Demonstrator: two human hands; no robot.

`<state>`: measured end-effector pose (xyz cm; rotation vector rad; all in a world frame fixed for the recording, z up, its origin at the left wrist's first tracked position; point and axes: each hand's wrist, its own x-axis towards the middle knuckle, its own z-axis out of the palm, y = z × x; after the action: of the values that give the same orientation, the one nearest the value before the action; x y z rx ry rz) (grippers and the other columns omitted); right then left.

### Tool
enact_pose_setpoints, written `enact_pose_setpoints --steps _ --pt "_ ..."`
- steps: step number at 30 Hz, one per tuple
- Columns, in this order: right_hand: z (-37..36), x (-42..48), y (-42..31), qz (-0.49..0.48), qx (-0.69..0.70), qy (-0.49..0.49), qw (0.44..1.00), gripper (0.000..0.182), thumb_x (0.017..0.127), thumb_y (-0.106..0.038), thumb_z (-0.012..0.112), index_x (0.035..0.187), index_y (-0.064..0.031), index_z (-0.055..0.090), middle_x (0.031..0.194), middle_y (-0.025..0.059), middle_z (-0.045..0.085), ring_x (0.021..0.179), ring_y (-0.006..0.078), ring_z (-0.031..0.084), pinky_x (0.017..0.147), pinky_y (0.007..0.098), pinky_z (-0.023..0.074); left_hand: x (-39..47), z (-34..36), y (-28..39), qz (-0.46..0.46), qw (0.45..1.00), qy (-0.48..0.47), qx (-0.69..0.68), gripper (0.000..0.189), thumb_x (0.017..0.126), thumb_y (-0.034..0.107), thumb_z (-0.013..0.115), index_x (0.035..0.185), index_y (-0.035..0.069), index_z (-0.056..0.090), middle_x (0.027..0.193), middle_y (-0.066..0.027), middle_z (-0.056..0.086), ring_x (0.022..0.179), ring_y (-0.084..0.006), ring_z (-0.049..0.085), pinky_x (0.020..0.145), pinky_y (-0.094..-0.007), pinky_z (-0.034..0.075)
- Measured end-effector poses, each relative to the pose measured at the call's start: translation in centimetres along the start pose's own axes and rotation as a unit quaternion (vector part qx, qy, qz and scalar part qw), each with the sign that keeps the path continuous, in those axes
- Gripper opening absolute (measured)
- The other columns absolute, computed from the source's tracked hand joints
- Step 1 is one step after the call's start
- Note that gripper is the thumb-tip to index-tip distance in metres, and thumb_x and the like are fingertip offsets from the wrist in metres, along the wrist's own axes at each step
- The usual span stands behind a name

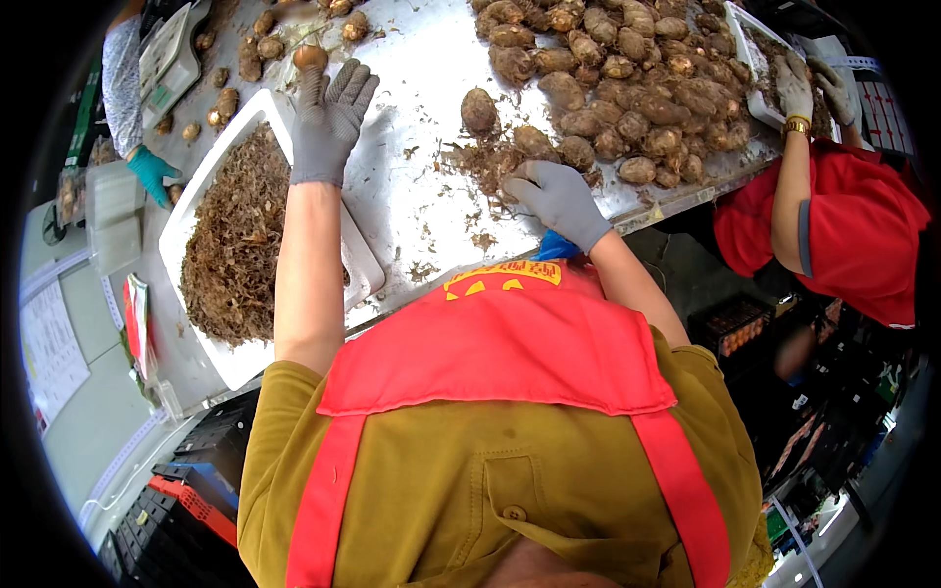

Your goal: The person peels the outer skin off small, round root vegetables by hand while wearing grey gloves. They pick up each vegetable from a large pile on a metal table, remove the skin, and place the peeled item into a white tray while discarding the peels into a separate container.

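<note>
My left hand (332, 121), in a grey knitted glove, is stretched over the metal table with its fingers apart. Just beyond its fingertips lies a smooth brown taro corm (310, 57); whether the thumb touches it I cannot tell. Under the left forearm stands a white foam box (257, 110) filled with brown fibrous root trimmings (235, 242). My right hand (562, 202), gloved in grey, rests with bent fingers at the loose brown fibres (500, 165) beside the taro heap; its grip is partly hidden. A single hairy taro corm (478, 112) lies above it.
A large heap of taro (647, 95) covers the table's right side. A kitchen-type scale (173, 62) and another person's teal-gloved hand (153, 175) are at left. At right, a red-sleeved co-worker's gloved hands (795, 88) are over another foam box (761, 110). Black crates (176, 529) stand below left.
</note>
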<state>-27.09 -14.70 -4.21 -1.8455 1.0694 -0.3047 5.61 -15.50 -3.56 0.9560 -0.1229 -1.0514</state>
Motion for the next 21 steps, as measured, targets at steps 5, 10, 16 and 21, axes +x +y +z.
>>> enact_pose_setpoints --steps 5,10,16,21 --pt "0.5 0.9 0.0 -0.034 0.017 0.069 0.997 0.034 0.087 -0.035 0.064 0.103 -0.0063 0.072 0.094 0.0182 0.068 0.09 0.0364 0.064 0.079 0.0416 0.0499 -2.4 2.9 -4.8 -0.026 0.883 -0.131 0.45 0.06 0.092 0.043 0.061 0.138 0.005 0.053 0.106 -0.0143 0.067 0.097 -0.0235 0.066 0.085 -0.0334 0.053" --pt "-0.7 2.1 -1.6 -0.063 -0.022 0.155 0.986 0.037 0.086 -0.032 0.066 0.113 -0.0076 0.069 0.099 0.0186 0.065 0.093 0.0354 0.063 0.083 0.042 0.0488 -2.1 5.0 -9.0 0.063 0.677 -0.217 0.7 0.057 0.09 0.051 0.059 0.129 0.01 0.062 0.105 -0.0178 0.069 0.089 -0.0275 0.068 0.084 -0.0382 0.053" --pt "-1.2 2.9 -1.9 -0.092 -0.028 0.174 0.98 0.053 0.083 -0.034 0.07 0.13 -0.0109 0.061 0.109 0.0186 0.064 0.106 0.0328 0.06 0.092 0.0421 0.0463 -4.9 5.4 -7.8 -0.209 0.92 -0.188 0.273 0.033 0.102 0.022 0.051 0.132 0.008 0.056 0.114 -0.0057 0.066 0.096 -0.0148 0.066 0.074 -0.0296 0.058" --pt "-0.4 3.1 -4.0 -0.203 0.059 0.233 0.949 0.04 0.084 -0.025 0.072 0.119 -0.007 0.067 0.102 0.0167 0.067 0.098 0.0315 0.063 0.087 0.0381 0.0491 -7.1 4.8 -7.7 -0.239 0.941 -0.215 0.103 0.035 0.103 0.027 0.052 0.131 0.006 0.055 0.113 -0.0072 0.064 0.095 -0.0158 0.065 0.075 -0.0295 0.059"
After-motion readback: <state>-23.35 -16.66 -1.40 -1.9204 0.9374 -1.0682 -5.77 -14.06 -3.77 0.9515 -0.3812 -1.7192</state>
